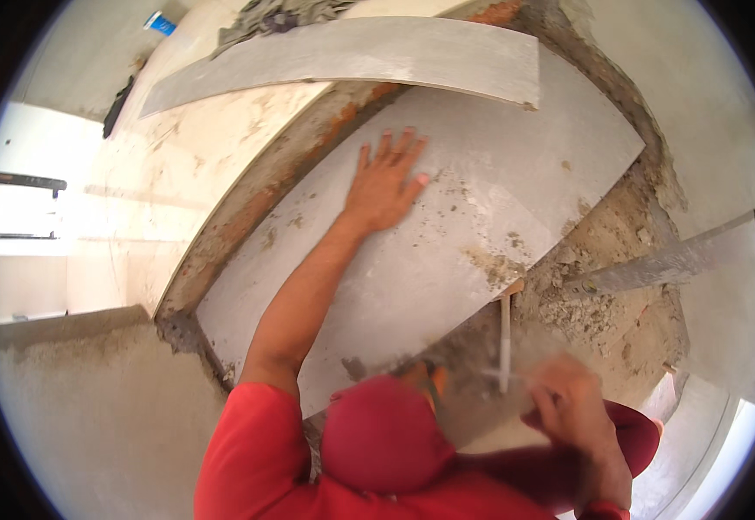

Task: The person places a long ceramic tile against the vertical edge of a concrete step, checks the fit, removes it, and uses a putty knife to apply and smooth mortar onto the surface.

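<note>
My left hand [384, 182] lies spread, fingers apart, on a large pale grey slab [507, 165] speckled with grit and mortar bits. My right hand [564, 399], blurred, is curled low at the right; a thin pale blurred piece sticks out leftward from it, too smeared to name. Just left of and above that hand, a pale-handled tool with a wooden cross piece [506, 334] lies at the slab's lower edge. An orange and black object [434, 386] shows partly behind my knee [382, 429].
A narrow grey strip [343, 56] crosses the top, with crumpled cloth [269, 19] behind. A cream step [195, 165] is at left, a blue cup [159, 23] top left. A grey board [646, 264] reaches over rough mortar [611, 321] at right, beside concrete walls [724, 121].
</note>
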`<state>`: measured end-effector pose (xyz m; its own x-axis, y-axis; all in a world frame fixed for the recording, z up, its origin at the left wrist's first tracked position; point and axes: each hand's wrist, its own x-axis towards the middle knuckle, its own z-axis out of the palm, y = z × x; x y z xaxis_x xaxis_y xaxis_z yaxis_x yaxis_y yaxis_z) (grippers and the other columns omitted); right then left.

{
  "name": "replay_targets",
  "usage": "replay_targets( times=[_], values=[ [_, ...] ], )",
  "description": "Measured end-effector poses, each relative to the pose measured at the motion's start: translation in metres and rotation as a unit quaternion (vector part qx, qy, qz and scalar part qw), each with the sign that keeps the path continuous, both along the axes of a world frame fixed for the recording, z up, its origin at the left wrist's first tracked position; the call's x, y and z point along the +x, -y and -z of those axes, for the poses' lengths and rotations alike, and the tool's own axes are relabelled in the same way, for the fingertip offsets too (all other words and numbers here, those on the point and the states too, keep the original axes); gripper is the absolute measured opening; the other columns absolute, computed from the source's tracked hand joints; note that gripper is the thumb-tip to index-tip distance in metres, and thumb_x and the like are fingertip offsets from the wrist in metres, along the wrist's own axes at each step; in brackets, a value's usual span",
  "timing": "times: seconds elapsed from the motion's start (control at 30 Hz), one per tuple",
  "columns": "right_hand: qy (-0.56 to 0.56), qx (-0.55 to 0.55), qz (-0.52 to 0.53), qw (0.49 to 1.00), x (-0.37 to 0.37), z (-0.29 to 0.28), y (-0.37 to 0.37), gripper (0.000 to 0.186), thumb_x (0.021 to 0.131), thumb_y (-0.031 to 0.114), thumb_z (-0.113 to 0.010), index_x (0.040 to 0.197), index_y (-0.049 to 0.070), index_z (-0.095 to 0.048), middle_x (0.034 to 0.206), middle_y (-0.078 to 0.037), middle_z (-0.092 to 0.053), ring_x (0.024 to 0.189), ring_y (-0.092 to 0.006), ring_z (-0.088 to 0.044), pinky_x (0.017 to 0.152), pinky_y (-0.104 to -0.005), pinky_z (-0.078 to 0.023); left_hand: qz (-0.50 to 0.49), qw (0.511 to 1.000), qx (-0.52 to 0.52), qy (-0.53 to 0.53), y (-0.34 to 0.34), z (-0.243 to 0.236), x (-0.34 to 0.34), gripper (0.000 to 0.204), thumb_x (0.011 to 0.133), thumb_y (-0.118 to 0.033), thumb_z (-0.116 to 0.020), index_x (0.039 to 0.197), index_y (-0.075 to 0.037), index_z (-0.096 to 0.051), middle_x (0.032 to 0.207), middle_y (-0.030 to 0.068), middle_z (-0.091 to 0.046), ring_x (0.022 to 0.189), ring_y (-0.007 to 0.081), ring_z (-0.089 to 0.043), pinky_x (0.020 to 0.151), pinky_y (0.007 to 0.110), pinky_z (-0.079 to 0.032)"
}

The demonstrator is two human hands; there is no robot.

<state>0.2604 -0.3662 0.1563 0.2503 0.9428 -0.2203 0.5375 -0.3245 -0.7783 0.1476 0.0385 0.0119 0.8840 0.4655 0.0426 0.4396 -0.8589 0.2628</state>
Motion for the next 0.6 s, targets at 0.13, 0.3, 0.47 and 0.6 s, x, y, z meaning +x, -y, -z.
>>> replay_targets(
  times=[0.13, 0.3, 0.47, 0.6],
  values=[
    [0.007, 0.018, -0.015, 1.0, 0.004, -0.002, -0.007, 0.021, 0.087, -0.001, -0.074, 0.106, 0.005, -0.079, 0.091, -0.013, -0.07, 0.085, -0.0322, -0.068, 0.075, -0.0401, -0.055, -0.185, 0.983, -0.01, -0.01, -0.012, 0.002, -0.098, 0.067, 0.109, -0.049, -0.038, 0.167, -0.016, -0.031, 0.174, 0.0132, -0.024, 0.162, 0.0328, -0.017, 0.131, 0.053, -0.011],
    [-0.032, 0.016, 0.022, 0.999, 0.011, 0.002, -0.018, 0.017, 0.086, -0.003, -0.072, 0.102, 0.001, -0.078, 0.09, -0.016, -0.071, 0.081, -0.0322, -0.069, 0.075, -0.0379, -0.054, -0.358, 0.933, 0.015, 0.0, 0.018, 0.008, -0.237, 0.064, 0.108, -0.041, -0.045, 0.164, -0.012, -0.035, 0.171, 0.0169, -0.032, 0.159, 0.0376, -0.024, 0.129, 0.054, -0.016],
    [-0.051, 0.022, 0.006, 0.998, 0.02, 0.007, -0.023, 0.016, 0.086, -0.004, -0.071, 0.101, -0.003, -0.075, 0.089, -0.019, -0.07, 0.079, -0.0328, -0.069, 0.074, -0.037, -0.053, -0.535, 0.845, 0.026, 0.001, 0.06, 0.014, -0.369, 0.068, 0.106, -0.032, -0.048, 0.158, 0.009, -0.035, 0.165, 0.0293, -0.034, 0.155, 0.0437, -0.029, 0.129, 0.051, -0.02],
    [-0.042, 0.03, 0.012, 0.999, 0.022, 0.004, -0.024, 0.016, 0.086, -0.003, -0.072, 0.101, -0.005, -0.074, 0.088, -0.02, -0.069, 0.079, -0.0338, -0.068, 0.074, -0.0377, -0.052, -0.547, 0.835, 0.051, -0.02, 0.081, 0.019, -0.368, 0.068, 0.105, -0.031, -0.048, 0.156, 0.012, -0.034, 0.164, 0.0322, -0.033, 0.155, 0.0449, -0.028, 0.129, 0.05, -0.019]
  ],
)
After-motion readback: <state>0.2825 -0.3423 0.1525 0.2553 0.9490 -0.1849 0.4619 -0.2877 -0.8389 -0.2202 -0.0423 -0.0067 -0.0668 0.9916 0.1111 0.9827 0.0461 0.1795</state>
